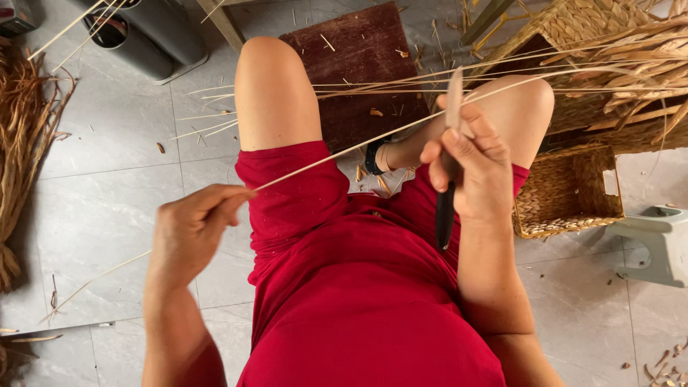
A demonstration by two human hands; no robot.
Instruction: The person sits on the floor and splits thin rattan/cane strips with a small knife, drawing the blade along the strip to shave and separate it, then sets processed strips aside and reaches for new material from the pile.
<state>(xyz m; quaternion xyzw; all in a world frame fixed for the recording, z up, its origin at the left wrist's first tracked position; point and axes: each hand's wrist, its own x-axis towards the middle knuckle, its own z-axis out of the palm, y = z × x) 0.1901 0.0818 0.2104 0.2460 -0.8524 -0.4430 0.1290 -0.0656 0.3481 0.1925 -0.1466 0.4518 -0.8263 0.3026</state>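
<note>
As the head view looks straight down over the lap, the left hand (192,228) sits at lower left of centre, thumb and forefinger pinched on a thin pale strand (344,152). The strand runs diagonally from the floor at lower left, through that pinch, up across the red shorts (301,193) to the right hand (469,168) at centre right, then on toward the upper right corner.

Right hand: clenched round a knife (446,215). Dark handle points down below the fist; pale blade sticks up above the fingers. The strand crosses at the blade, thumb close against it; exact contact too small to tell.

Handling, judged: the strand looks very light, springy along its length and thin enough to snap or split if kinked. It stays straight only under tension between the two hands. A fingertip pinch near the working point seems the right hold; a hold far out would let it whip and sag. Surface looks smooth, so likely to slide through a loose pinch.

Surroundings:
- Woven basket (566,192) at right, just beside the right knee.
- Larger woven pieces with loose stakes (631,50) at upper right; several long strands reach from there across both knees, near the held strand, and could tangle with it.
- Dark red board (358,64) on the floor between the knees, top centre.
- Bundle of brown fibre (21,143) along the left edge.
- Grey plastic stool (656,240) at right edge.
- Dark bins (150,36) at upper left.
- Chips and offcuts scattered on the grey tile floor (107,186).
</note>
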